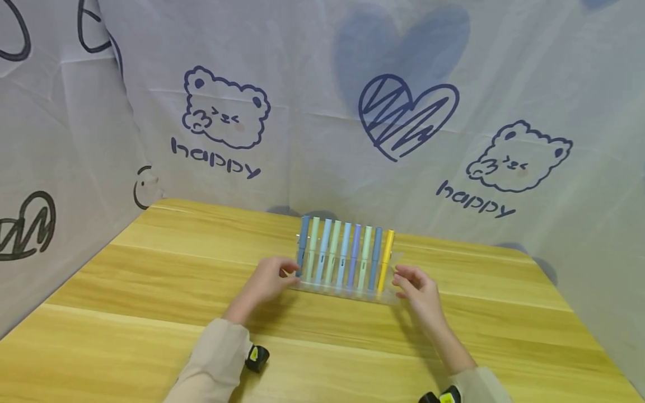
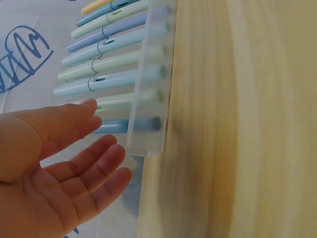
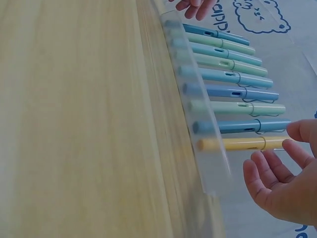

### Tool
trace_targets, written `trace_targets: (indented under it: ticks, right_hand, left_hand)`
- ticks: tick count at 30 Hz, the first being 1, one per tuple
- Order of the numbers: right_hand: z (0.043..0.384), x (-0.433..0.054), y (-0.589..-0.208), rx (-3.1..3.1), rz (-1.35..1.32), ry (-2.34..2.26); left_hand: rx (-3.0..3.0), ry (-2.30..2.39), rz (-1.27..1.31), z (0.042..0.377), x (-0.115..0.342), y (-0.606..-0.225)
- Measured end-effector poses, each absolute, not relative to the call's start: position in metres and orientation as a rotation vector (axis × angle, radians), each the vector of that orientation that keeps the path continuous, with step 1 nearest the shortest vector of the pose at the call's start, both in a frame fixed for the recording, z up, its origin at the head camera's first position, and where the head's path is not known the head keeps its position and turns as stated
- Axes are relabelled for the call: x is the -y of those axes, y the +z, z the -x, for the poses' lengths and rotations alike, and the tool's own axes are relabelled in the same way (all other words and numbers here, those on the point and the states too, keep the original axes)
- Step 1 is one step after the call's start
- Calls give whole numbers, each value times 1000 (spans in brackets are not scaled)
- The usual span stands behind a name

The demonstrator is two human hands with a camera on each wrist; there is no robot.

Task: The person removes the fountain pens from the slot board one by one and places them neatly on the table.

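Observation:
A clear plastic pen stand (image 1: 347, 294) holds a row of capped pens, upright and leaning back. At its left end is a dark blue pen (image 1: 304, 238), at its right end a yellow pen (image 1: 386, 260); between them stand light green, light blue, dark blue and purple ones. My left hand (image 1: 272, 278) is beside the stand's left end, fingers loosely bent, with nothing held in the left wrist view. At the other end, my right hand (image 1: 419, 288) hovers close to the stand's edge. Its relaxed fingers (image 3: 267, 171) are next to the yellow pen and hold nothing.
The stand sits toward the back of a wood-grain table (image 1: 322, 347). Behind it hangs a pale cloth (image 1: 312, 140) printed with bears, hearts and lettering, which meets the table's rear edge. Another stretch of cloth (image 1: 65, 140) runs along the left side.

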State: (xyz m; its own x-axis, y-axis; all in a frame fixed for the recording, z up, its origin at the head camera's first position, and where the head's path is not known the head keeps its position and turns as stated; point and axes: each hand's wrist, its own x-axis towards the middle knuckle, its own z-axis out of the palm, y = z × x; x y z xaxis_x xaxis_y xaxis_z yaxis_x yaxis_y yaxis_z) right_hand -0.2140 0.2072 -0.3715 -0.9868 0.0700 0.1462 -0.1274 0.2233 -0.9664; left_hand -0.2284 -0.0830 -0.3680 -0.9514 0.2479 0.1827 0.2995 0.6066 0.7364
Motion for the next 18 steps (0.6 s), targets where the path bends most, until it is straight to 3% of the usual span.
trace_targets:
  ticks: [18]
  right_hand:
    - [228,-204,-370,2354,-85,1792]
  left_hand:
    - [2784,-1562,240,232,91,-372]
